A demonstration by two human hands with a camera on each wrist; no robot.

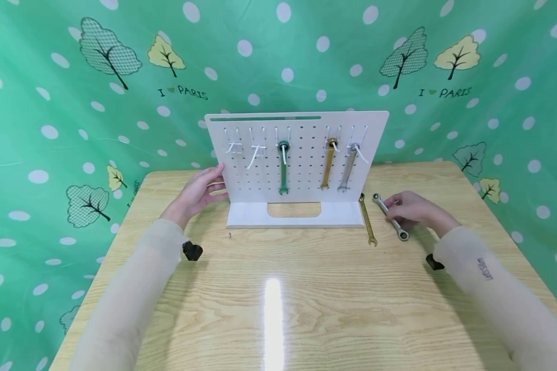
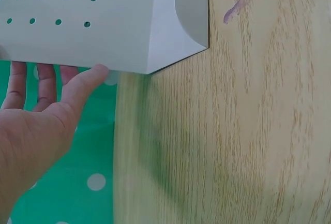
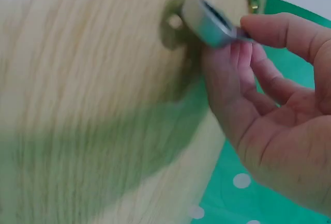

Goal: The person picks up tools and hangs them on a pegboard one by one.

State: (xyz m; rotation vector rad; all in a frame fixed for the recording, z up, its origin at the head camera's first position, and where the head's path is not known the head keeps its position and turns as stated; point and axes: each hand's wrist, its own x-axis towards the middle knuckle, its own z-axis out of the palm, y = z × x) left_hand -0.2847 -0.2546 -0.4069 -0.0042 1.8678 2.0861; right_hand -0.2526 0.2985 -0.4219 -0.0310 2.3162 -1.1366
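My left hand (image 1: 199, 191) holds the left edge of a white pegboard (image 1: 260, 180); in the left wrist view some fingers (image 2: 45, 87) pass behind its edge. My right hand (image 1: 410, 210) pinches a silver double-ended ring wrench (image 1: 402, 234) between thumb and fingers, right of the board. One ring end of this wrench (image 3: 207, 21) shows close over the wood in the right wrist view. Between it and the board lies a gold wrench (image 1: 367, 220) on the table. On the board's hooks hang a green wrench (image 1: 283, 167), a gold combination wrench (image 1: 328, 165) and a silver wrench (image 1: 349, 169).
Two white hooks (image 1: 256, 149) at the board's left carry nothing. The board's base stands on a wooden table (image 1: 232, 299), with a small purple mark (image 2: 236, 9) before it. A green dotted curtain (image 1: 288, 46) hangs right behind.
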